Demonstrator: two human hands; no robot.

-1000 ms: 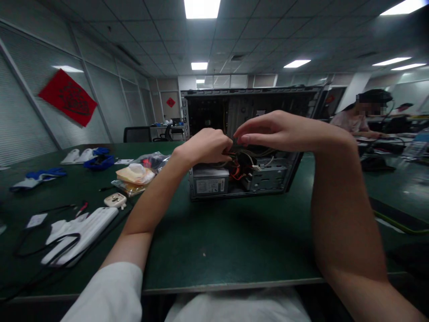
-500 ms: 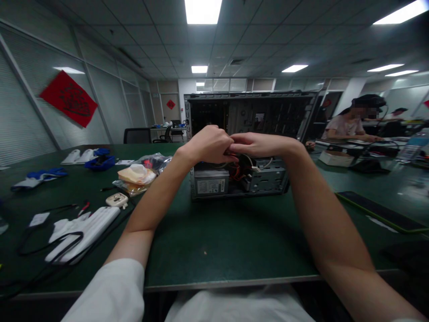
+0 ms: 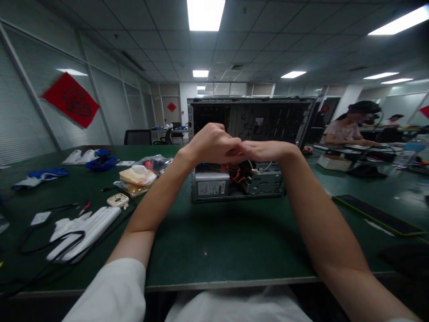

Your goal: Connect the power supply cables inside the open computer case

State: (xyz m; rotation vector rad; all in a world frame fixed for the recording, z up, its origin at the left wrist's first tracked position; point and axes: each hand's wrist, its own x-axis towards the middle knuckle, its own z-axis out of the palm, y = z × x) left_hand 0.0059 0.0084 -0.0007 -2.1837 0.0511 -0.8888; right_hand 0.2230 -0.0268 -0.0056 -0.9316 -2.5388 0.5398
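Observation:
An open computer case (image 3: pixel 250 101) lies on its side on the green table, its inside facing me. In front of its opening, my left hand (image 3: pixel 217 144) is closed, knuckles up. My right hand (image 3: pixel 263 151) meets it from the right, fingers pressed together and partly tucked behind the left. Whatever they pinch is hidden by the hands. Just below them hang red, orange and black wires (image 3: pixel 238 174) and a white connector (image 3: pixel 255 171). The silver power supply (image 3: pixel 212 185) sits low at the left of the case, a metal drive cage (image 3: pixel 267 183) at the right.
On the left of the table (image 3: pixel 187 259) lie a white power strip (image 3: pixel 87 235), a plug adapter (image 3: pixel 118 200), plastic bags (image 3: pixel 139 175) and blue-white gloves (image 3: pixel 47 174). At right are a black, green-edged slab (image 3: pixel 377 214), a white box (image 3: pixel 335 162) and a seated person (image 3: pixel 348 129).
My right hand has shifted slightly, its fingers now closer against the left. Both hands stay at the case front. The view has tilted up a little.

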